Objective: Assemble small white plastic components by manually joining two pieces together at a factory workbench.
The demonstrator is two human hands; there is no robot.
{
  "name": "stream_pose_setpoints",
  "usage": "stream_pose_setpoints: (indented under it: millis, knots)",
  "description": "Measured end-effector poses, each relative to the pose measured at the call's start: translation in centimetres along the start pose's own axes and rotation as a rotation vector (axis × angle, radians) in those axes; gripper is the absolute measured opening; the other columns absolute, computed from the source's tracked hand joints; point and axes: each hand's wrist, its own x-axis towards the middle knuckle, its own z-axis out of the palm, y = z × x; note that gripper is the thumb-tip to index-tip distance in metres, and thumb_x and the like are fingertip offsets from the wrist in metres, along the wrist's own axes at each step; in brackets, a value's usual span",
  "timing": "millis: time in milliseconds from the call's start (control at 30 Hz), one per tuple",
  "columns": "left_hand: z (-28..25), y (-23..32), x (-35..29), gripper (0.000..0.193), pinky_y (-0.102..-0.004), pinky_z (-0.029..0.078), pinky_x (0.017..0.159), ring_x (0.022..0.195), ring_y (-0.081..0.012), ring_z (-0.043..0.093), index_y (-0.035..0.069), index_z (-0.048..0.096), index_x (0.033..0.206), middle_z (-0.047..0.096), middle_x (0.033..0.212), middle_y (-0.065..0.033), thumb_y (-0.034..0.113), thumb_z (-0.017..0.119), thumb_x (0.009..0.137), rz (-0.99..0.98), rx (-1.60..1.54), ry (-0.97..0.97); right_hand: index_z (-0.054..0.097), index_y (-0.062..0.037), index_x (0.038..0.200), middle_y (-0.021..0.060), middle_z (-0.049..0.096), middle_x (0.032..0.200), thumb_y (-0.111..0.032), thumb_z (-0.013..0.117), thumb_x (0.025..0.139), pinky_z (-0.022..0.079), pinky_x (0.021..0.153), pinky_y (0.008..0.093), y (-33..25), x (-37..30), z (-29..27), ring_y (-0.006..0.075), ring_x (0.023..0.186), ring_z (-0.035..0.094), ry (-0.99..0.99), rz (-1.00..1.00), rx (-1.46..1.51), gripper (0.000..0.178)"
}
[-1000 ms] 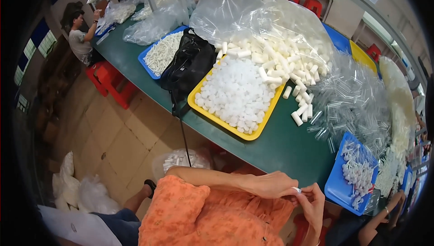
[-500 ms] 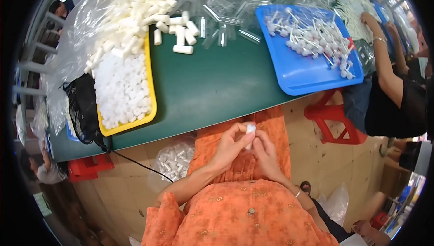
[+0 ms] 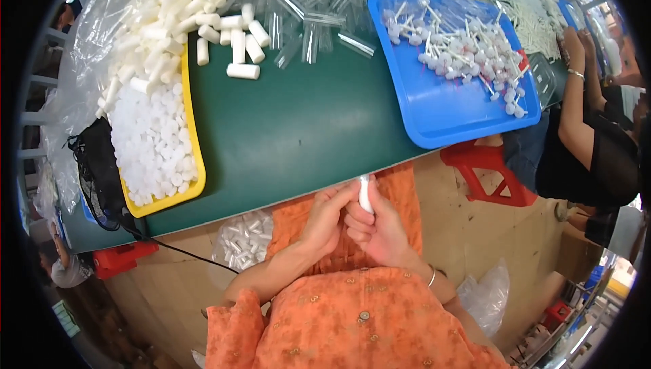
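Our right hand (image 3: 380, 226) clasps a white cylinder (image 3: 365, 197) near the green table's (image 3: 291, 131) edge; we cannot tell whether our left hand (image 3: 321, 225) grips it. White pieces (image 3: 245, 239), seemingly finished, lie bagged; cream cylinders (image 3: 243, 71) and clear tubes (image 3: 357, 45) remain loose.

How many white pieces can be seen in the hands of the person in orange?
1: the white piece is in the right hand, with the left hand close beside it. Others may be hidden behind the fingers.
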Motion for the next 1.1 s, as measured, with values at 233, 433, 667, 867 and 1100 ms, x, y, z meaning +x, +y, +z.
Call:
stream_pose_setpoints:
  millis: [233,433,667,867,1100]
  knots:
    - [-0.3,-1.0,0.9,0.026,-0.0306,0.047,0.091,0.100,-0.0155,0.062,0.000,0.066,0.112,0.066,0.116,-0.0090,0.021,0.056,0.099,0.200,-0.005,0.017,0.046,-0.0095,0.099,-0.0016,0.042,0.068,-0.040,0.035,0.107,0.026,0.046,0.0222,-0.2,0.3,-1.2,0.0070,0.050,0.029,-0.046,-0.089,-0.475,0.034]
    - [-1.2,-0.5,0.9,0.028,-0.0334,0.047,0.096,0.106,-0.0174,0.061,0.000,0.065,0.115,0.066,0.118,-0.0095,0.021,0.056,0.099,0.110,-0.020,-0.050,0.048,-0.0101,0.099,-0.0037,0.038,0.062,-0.045,0.030,0.106,0.027,0.046,0.0219,-1.0,0.9,-2.3,0.0070,0.051,0.030,-0.234,0.137,-0.028,0.040]
    - [-0.6,1.6,-3.9,0.032,-0.0323,0.050,0.092,0.103,-0.0172,0.063,-0.002,0.059,0.123,0.066,0.115,-0.0096,0.019,0.056,0.100,0.165,0.069,-0.104,0.058,-0.0033,0.106,0.0080,0.063,0.088,-0.030,0.067,0.089,0.046,0.069,0.0316,-4.1,-1.5,-2.2,0.0200,0.075,0.056,-0.276,-0.996,-1.694,0.033]
    - [-1.5,1.2,-5.1,0.032,-0.0326,0.052,0.094,0.108,-0.0189,0.064,-0.004,0.057,0.125,0.065,0.117,-0.0131,0.018,0.052,0.101,0.153,-0.001,-0.210,0.050,0.0007,0.129,0.0175,0.057,0.117,-0.014,0.078,0.069,0.047,0.093,0.0423,-3.4,-2.3,0.6,0.0372,0.107,0.056,-0.491,-1.109,-1.821,0.068]
    - [-1.2,1.7,-6.1,0.034,-0.0332,0.057,0.086,0.097,-0.0203,0.068,-0.005,0.057,0.124,0.068,0.108,-0.0138,0.021,0.053,0.102,0.106,0.056,-0.196,0.051,0.0005,0.120,0.0151,0.057,0.114,-0.011,0.081,0.060,0.050,0.087,0.0412,-2.1,-1.4,0.6,0.0351,0.103,0.057,-0.474,-1.235,-1.776,0.067]
